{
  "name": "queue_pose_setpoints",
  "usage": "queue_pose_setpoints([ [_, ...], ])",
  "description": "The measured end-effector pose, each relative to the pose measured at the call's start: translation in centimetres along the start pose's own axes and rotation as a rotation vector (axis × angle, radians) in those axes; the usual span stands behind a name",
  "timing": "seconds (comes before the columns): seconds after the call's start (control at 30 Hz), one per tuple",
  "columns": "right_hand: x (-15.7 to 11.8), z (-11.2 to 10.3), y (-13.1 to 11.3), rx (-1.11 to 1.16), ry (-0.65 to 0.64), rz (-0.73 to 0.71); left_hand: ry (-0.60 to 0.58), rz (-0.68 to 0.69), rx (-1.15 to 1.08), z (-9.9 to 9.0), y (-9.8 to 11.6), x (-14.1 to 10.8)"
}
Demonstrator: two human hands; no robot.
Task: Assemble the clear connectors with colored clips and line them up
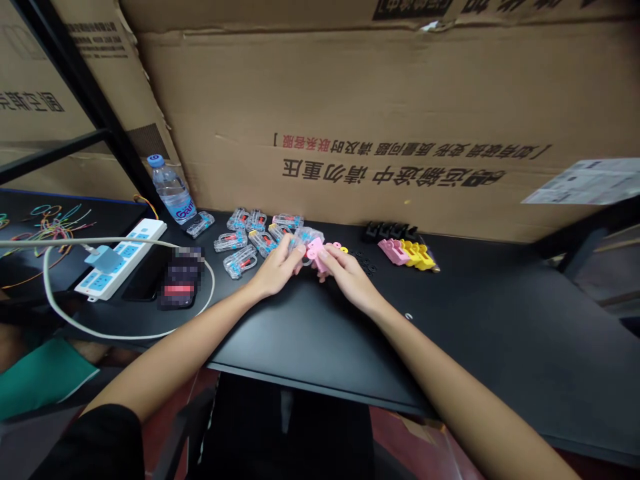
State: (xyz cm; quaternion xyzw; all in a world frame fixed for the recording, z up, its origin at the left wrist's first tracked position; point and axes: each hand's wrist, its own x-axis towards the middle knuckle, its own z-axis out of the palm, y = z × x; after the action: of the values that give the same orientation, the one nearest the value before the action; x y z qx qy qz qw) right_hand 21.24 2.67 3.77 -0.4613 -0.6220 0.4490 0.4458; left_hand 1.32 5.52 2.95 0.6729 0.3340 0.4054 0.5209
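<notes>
Both my hands meet over the table, fingers closed around a small pink plastic part [315, 249]. My left hand [281, 267] pinches its left side, and the fingertips hide some of it. On the other side, my right hand [349, 272] grips the pink part between thumb and fingers. A clear plastic casing [307, 235] shows just behind the fingers; whether it is held or lies on the table I cannot tell. Left of my hands lie several transparent casings [240, 261] with blue and red parts inside. Small black rings [367, 263] are scattered to the right.
Pink parts [393, 252], yellow parts [417, 255] and black parts [385, 231] sit right of my hands. Leftward are a water bottle [173, 190], a power strip [131, 252], a phone [179, 280] and a looping white cable [100, 330]. Cardboard [350, 100] stands behind the table.
</notes>
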Motion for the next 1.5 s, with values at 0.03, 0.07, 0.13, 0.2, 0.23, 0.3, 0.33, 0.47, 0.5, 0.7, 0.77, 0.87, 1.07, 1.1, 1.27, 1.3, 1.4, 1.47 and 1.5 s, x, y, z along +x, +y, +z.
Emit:
queue_pose_setpoints([
  [0.03, 0.0, 0.0, 0.0, -0.029, -0.003, -0.006, 0.013, -0.002, -0.025, 0.0, 0.0, 0.0],
  [0.07, 0.0, 0.0, -0.1, -0.06, 0.0, -0.011, 0.025, -0.002, -0.038, 0.0, -0.1, 0.1],
  [0.13, -0.1, -0.2, -0.2, -0.099, 0.034, -0.014, 0.051, -0.001, -0.027, -0.1, 0.0, 0.2],
  [0.2, -0.1, -0.4, -0.2, -0.101, 0.105, -0.023, 0.079, 0.009, 0.036, -0.3, 0.0, 0.2],
  [0.23, -0.1, -0.5, -0.1, -0.094, 0.142, -0.03, 0.081, 0.023, 0.086, -0.3, 0.0, 0.2],
  [0.3, -0.1, -0.6, 0.1, -0.074, 0.194, -0.039, 0.058, 0.055, 0.186, -0.4, 0.0, 0.2],
  [0.33, -0.1, -0.6, 0.2, -0.064, 0.201, -0.039, 0.034, 0.069, 0.224, -0.3, 0.0, 0.1],
  [0.47, 0.2, -1.0, 0.5, -0.039, 0.151, -0.018, -0.025, 0.09, 0.268, -0.1, -0.2, 0.1],
  [0.5, 0.2, -1.1, 0.4, -0.029, 0.136, -0.007, -0.031, 0.09, 0.28, -0.1, -0.1, 0.0],
  [0.7, 0.1, -1.7, -0.2, 0.25, 0.059, 0.173, -0.117, 0.069, 0.423, -0.6, 0.6, -0.2],
  [0.77, 0.4, -2.4, -0.1, 0.242, 0.132, 0.174, -0.044, 0.087, 0.487, -0.9, 0.6, -0.1],
  [0.87, 0.9, -3.8, 0.2, 0.097, 0.306, 0.084, 0.078, 0.155, 0.605, -1.5, 0.5, 0.2],
  [1.07, 0.6, -4.1, 0.9, -0.51, 0.354, -0.235, 0.123, 0.26, 0.967, -2.8, 0.3, 0.7],
  [1.1, 0.4, -3.9, 1.0, -0.626, 0.32, -0.28, 0.108, 0.235, 1.025, -2.9, 0.1, 0.6],
  [1.27, -0.7, -2.4, 0.8, -0.954, 0.146, -0.312, 0.022, 0.171, 1.177, -3.1, -0.9, 0.5],
  [1.3, -0.8, -2.1, 0.6, -0.964, 0.121, -0.318, 0.014, 0.168, 1.181, -3.1, -1.0, 0.5],
  [1.4, -1.0, -1.5, 0.2, -0.912, -0.006, -0.378, 0.007, 0.167, 1.173, -3.1, -1.1, 0.5],
  [1.47, -1.1, -1.3, 0.0, -0.834, -0.106, -0.428, 0.011, 0.168, 1.165, -3.1, -1.1, 0.6],
  [1.5, -1.1, -1.3, -0.1, -0.796, -0.145, -0.446, 0.015, 0.17, 1.159, -3.1, -1.1, 0.6],
])
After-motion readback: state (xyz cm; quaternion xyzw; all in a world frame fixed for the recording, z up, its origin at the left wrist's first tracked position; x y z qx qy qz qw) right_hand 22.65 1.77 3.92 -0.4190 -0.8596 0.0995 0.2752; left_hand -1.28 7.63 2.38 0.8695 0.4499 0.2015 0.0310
